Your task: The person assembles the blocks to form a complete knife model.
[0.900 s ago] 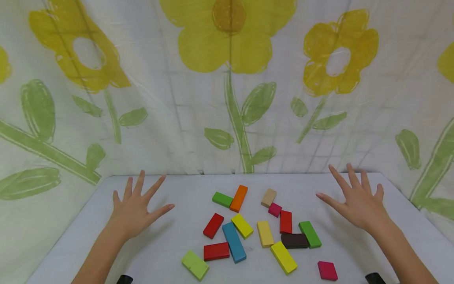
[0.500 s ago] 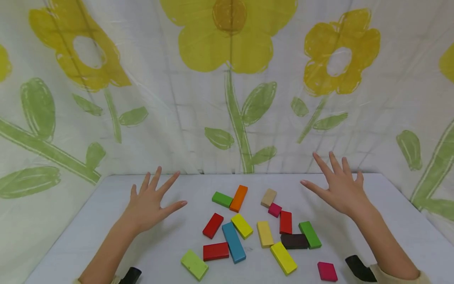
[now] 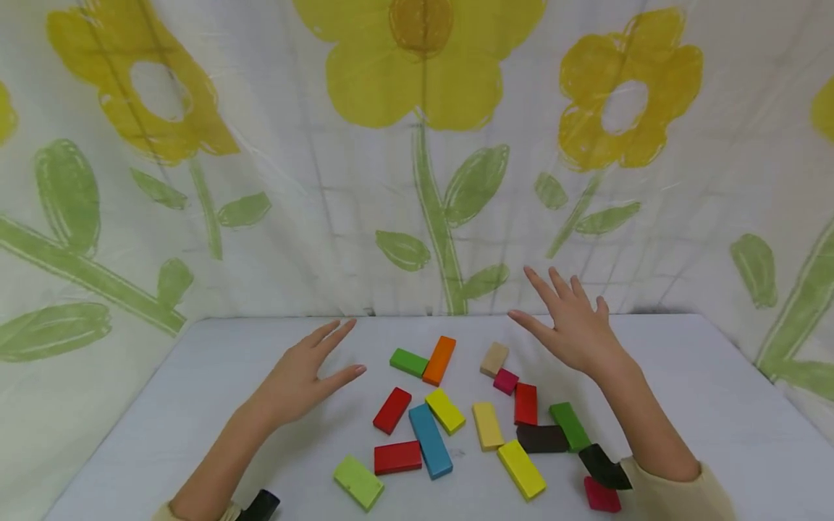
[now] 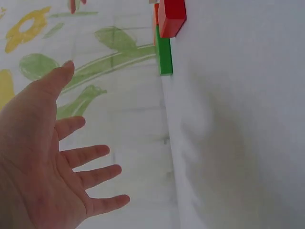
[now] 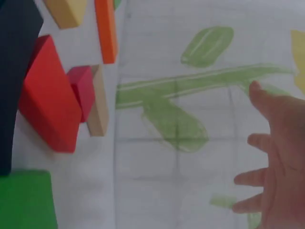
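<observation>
My left hand (image 3: 296, 380) hovers over the table's left side, fingers extended and thumb apart, holding nothing. Nearest to it are a red block (image 3: 392, 410) and a green block (image 3: 408, 362). The left wrist view shows its palm and spread fingers, with a red block (image 4: 172, 18) beyond. My right hand (image 3: 576, 329) is raised above the back right, fingers spread and holding nothing. Just left of it and lower lie a tan block (image 3: 494, 359) and a small magenta block (image 3: 505, 381). An orange block (image 3: 439, 360) leans against the green one's end in the head view.
Blue (image 3: 430, 441), yellow (image 3: 521, 469), black (image 3: 542, 438) and light green (image 3: 358, 483) blocks lie among others on the white table (image 3: 163, 434). A black strap piece (image 3: 604, 467) at the right sleeve overlaps a magenta block (image 3: 601, 496). A flowered curtain (image 3: 313, 181) hangs behind.
Both hands have moved inward toward the blocks, the left to the right and the right to the left. The left hand's fingers appear closer together in the head view. The blocks have stayed put.
</observation>
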A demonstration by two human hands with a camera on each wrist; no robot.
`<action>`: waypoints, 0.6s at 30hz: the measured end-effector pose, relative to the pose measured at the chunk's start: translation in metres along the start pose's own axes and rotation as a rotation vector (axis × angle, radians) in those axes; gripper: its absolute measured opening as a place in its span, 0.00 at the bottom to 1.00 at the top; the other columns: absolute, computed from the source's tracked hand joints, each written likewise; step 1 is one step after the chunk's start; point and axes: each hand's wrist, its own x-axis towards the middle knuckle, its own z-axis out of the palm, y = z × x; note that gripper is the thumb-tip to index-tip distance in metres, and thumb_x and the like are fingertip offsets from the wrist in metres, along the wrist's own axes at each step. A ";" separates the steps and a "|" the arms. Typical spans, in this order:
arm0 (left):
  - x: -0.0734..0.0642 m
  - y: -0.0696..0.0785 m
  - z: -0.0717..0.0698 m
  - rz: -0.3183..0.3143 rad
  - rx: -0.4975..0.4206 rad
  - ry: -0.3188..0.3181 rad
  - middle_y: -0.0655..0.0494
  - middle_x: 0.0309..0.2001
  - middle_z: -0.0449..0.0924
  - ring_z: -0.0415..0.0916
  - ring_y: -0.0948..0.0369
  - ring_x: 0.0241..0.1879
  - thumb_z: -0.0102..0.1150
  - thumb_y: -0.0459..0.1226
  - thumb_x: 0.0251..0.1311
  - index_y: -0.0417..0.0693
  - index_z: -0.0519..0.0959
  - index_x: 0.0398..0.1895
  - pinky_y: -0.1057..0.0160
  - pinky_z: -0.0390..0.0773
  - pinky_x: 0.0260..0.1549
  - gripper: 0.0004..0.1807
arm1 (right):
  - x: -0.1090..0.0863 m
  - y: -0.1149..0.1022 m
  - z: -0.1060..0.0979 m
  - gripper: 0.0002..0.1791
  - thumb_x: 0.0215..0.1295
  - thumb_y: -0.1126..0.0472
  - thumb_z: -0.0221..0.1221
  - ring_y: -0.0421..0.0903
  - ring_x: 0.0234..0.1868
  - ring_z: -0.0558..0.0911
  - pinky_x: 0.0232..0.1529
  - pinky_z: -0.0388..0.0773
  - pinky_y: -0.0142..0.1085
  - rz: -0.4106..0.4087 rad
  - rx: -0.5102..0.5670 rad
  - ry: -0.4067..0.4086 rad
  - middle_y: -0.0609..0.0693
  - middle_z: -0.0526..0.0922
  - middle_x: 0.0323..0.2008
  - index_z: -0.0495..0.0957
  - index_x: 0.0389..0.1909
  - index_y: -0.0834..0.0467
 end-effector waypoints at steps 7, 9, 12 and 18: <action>0.002 0.013 0.010 0.061 -0.169 -0.030 0.47 0.72 0.76 0.72 0.43 0.72 0.66 0.48 0.72 0.50 0.75 0.75 0.39 0.80 0.61 0.31 | 0.005 -0.028 0.009 0.42 0.79 0.42 0.57 0.73 0.79 0.58 0.70 0.53 0.79 -0.087 0.025 0.009 0.68 0.59 0.80 0.54 0.85 0.52; 0.002 0.016 0.014 0.091 -0.226 -0.036 0.50 0.69 0.79 0.74 0.45 0.70 0.66 0.47 0.72 0.50 0.77 0.72 0.40 0.80 0.61 0.28 | 0.005 -0.036 0.010 0.41 0.79 0.44 0.58 0.70 0.78 0.63 0.70 0.60 0.74 -0.117 0.051 0.003 0.67 0.63 0.79 0.57 0.84 0.55; 0.000 0.021 0.019 0.123 -0.301 -0.073 0.50 0.66 0.82 0.77 0.46 0.68 0.65 0.48 0.73 0.48 0.79 0.70 0.39 0.79 0.61 0.27 | 0.005 -0.045 0.013 0.39 0.78 0.46 0.59 0.66 0.77 0.67 0.71 0.66 0.66 -0.149 0.106 -0.017 0.64 0.67 0.78 0.61 0.82 0.58; -0.003 0.030 0.027 0.152 -0.412 -0.164 0.47 0.62 0.84 0.79 0.44 0.64 0.64 0.46 0.73 0.45 0.82 0.66 0.37 0.80 0.60 0.24 | 0.005 -0.057 0.021 0.34 0.78 0.49 0.60 0.63 0.76 0.70 0.72 0.69 0.61 -0.182 0.193 -0.089 0.60 0.71 0.76 0.66 0.79 0.58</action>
